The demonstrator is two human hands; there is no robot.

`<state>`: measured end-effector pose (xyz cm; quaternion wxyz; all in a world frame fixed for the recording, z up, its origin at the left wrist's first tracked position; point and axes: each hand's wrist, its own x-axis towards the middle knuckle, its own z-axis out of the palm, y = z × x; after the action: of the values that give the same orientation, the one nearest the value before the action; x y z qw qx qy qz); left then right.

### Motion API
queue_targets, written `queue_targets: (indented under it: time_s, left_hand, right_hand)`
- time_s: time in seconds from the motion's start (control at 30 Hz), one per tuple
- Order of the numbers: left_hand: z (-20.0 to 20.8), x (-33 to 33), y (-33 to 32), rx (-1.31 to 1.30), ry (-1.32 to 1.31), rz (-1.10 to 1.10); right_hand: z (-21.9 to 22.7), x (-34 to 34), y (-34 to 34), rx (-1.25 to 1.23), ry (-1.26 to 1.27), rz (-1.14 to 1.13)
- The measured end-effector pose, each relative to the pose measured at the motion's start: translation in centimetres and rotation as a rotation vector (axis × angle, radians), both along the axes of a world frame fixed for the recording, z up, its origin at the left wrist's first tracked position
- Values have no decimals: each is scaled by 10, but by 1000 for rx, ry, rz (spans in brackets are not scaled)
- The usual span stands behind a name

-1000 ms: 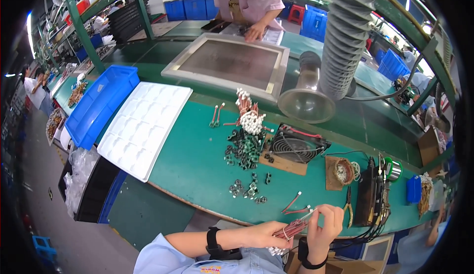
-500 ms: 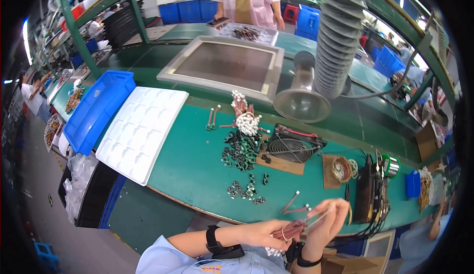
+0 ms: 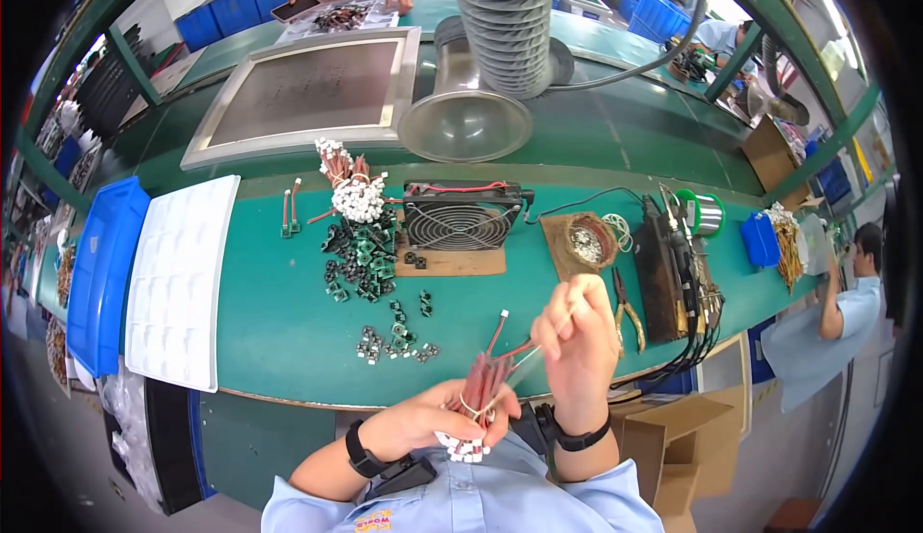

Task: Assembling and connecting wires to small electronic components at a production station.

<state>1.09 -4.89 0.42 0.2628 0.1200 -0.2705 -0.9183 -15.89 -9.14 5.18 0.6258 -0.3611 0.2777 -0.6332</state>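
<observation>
My left hand is closed round a bundle of reddish-brown wire leads with white connectors at their lower end. A pale rubber band loops the bundle. My right hand is raised to the right, its fingers pinched on the band, which stretches from the bundle. Just beyond the hands, a couple of loose leads lie on the green bench. Farther off, another bundle of leads with white connectors rests beside a heap of small dark green and black parts.
A black fan stands on the bench. To its right are a solder-filled dish, pliers, a black soldering unit and a solder spool. At left sit a white tray and blue bin. An extraction hood hangs overhead.
The view has swung right, so the bench things sit farther left. My right hand has risen away from the bundle, and the bundle now points more upright in my left hand.
</observation>
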Motion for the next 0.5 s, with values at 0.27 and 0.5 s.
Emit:
queue_targets:
  time_s: [0.27,0.5]
  left_hand:
    - [11,1,-4,71,193,234]
    - [-3,3,-3,-4,49,306]
  right_hand:
    - [-9,-20,12,-403,558,51]
    - [-12,-20,15,-448,815,49]
